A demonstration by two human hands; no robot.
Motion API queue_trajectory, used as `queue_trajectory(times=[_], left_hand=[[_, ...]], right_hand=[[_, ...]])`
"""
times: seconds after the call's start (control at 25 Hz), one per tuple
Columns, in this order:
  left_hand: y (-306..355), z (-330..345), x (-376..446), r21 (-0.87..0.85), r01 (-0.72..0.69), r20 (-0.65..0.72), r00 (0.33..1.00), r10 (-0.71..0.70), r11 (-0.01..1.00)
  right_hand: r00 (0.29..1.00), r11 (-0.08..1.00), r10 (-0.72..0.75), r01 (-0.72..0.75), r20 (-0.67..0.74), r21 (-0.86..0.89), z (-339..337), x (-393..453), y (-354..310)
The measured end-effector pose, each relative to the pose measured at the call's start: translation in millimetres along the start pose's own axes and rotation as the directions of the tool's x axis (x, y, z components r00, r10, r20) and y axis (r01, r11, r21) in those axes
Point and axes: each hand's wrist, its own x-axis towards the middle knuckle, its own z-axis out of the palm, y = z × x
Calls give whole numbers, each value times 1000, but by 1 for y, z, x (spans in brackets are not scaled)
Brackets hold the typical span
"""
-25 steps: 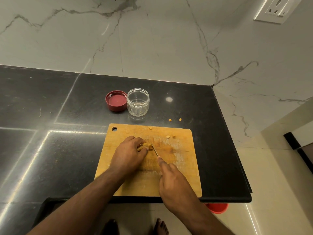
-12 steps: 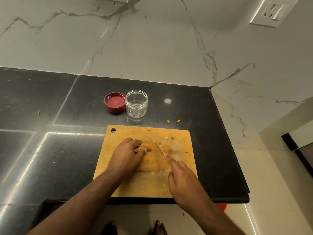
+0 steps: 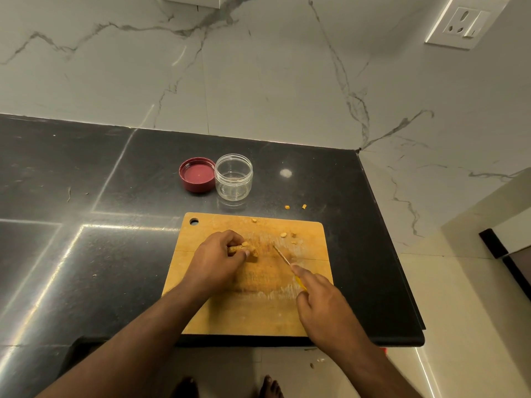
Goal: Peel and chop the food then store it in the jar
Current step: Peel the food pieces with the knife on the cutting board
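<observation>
Head view: left hand [image 3: 216, 255] curled around the food [image 3: 249, 248] mid cutting board [image 3: 250, 308]. Right hand [image 3: 321, 304] grips knife [image 3: 282, 255], blade just right of food, apart from it. Open jar [image 3: 234, 180] and red lid [image 3: 197, 174] beyond board's far edge.

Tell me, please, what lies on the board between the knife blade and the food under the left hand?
In the head view, only bare, stained cutting board lies between the knife blade and the food held by the left hand.
</observation>
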Motion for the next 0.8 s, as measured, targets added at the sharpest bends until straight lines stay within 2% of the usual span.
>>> queue_trajectory(times=[0.48, 0.68, 0.8], left_hand=[[3, -13, 3, 17, 9, 80, 997, -10, 1000], [0, -10, 3, 2, 39, 50, 998, -39, 999], [2, -9, 7, -36, 38, -16, 999, -39, 999]], right_hand=[[989, 993, 116, -113, -89, 35, -26, 24, 33], [989, 988, 128, -122, -69, 93, -22, 18, 31], [996, 987, 89, -86, -12, 138, -15, 14, 26]])
